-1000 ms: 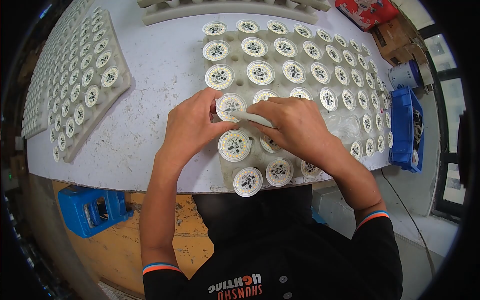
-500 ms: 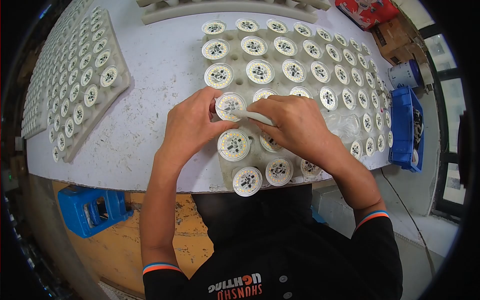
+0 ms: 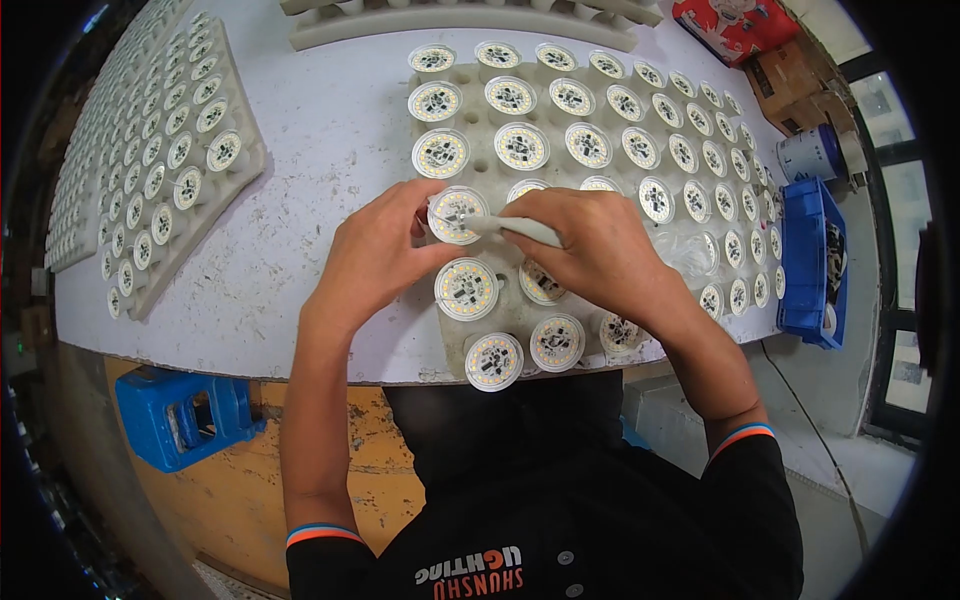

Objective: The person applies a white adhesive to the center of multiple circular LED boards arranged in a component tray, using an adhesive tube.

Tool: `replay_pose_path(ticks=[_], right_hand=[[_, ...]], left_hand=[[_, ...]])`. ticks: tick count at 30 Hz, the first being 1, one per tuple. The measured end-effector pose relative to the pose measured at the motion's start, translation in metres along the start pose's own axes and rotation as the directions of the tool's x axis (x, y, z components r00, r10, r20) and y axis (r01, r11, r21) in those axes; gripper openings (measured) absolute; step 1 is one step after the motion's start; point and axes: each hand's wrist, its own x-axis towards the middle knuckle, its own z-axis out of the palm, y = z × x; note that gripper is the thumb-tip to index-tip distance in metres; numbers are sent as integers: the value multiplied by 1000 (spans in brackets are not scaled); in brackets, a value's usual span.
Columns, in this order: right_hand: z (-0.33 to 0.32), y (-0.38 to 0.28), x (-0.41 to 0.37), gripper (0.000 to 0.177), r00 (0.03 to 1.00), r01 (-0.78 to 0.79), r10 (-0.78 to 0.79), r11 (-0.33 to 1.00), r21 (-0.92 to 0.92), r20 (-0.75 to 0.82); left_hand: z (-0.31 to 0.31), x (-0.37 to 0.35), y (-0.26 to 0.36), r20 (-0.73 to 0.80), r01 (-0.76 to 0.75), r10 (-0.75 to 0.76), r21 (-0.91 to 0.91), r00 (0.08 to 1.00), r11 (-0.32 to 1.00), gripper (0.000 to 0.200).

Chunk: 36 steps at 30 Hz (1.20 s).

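White foam tray [image 3: 452,335] packed with round LED units sits on the pale table [image 3: 320,150], right at the near edge, and both hands are over it. Watching from my remote seat: the left hand [image 3: 378,258] has thumb and fingers pinched on the rim of one LED bulb [image 3: 453,212]. It's face up in the tray's left column, fourth from the far end. Honestly can't tell if it's lifted a bit or seated in its pocket.

The right hand [image 3: 592,252] is clenched around a white pen-like tool [image 3: 522,231]. The tool lies nearly flat, with its tip touching the bulb's face. The two hands almost meet over that bulb.

Further left, well apart, there's a second tray [image 3: 250,165] with smaller-looking bulbs in rows. A blue bin [image 3: 803,262] sits just beside the main tray on the right. A blue plastic crate [image 3: 180,415] is down below the table edge on the left.
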Motion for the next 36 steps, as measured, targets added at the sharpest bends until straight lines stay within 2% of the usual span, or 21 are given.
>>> replay_pose_path(ticks=[2, 4, 7, 8, 9, 10, 13, 19, 22, 25, 28, 30, 31, 36], right_hand=[[1, 4, -3, 19, 991, 46, -33, 994, 95, -133], [-3, 4, -7, 19, 986, 31, -8, 991, 133, -167], [-5, 10, -12, 20, 974, 46, -4, 982, 182, -226], [-5, 11, -14, 21, 970, 60, -11, 979, 196, -243], [-6, 11, -15, 21, 967, 61, -7, 977, 206, -254], [-6, 11, -16, 22, 964, 65, -6, 974, 216, -264], [-8, 10, -20, 22, 968, 46, 15, 970, 237, -252], [-10, 11, -22, 24, 968, 39, 22, 971, 234, -251], [-10, 12, -22, 24, 969, 26, 34, 971, 238, -246], [-11, 12, -21, 25, 968, 25, 40, 967, 255, -247], [-11, 11, -21, 24, 972, 18, 46, 963, 269, -232], [-12, 11, -19, 24, 973, 21, 41, 964, 265, -228], [-12, 11, -20, 24, 973, 22, 39, 965, 262, -227], [-12, 11, -19, 22, 979, -13, 65, 965, 263, -191]], left_hand=[[-7, -10, -2, -43, 25, -26, -32, 999, 999, 63], [-11, -27, 1, -137, 49, -55, -47, 989, 998, 66], [2, -62, 3, -320, -223, 240, 90, 917, 971, 67], [8, -74, 11, -250, -309, 350, 190, 903, 932, 78], [15, -84, 22, -172, -327, 365, 213, 915, 921, 86], [22, -91, 31, -94, -346, 375, 235, 922, 908, 93], [38, -102, 29, 8, -294, 311, 347, 950, 890, 103], [38, -102, 17, -93, -251, 300, 353, 949, 901, 106], [37, -103, 14, -104, -267, 306, 280, 946, 922, 103], [28, -94, 20, -221, -308, 311, 51, 924, 950, 93], [14, -61, 11, -423, -206, 218, 74, 880, 976, 64], [6, -33, 4, -473, -100, 85, -5, 877, 995, 44], [3, -19, 1, -493, -47, 18, -47, 870, 998, 34], [-1, 29, -9, -376, 38, 4, 104, 926, 994, 22]])
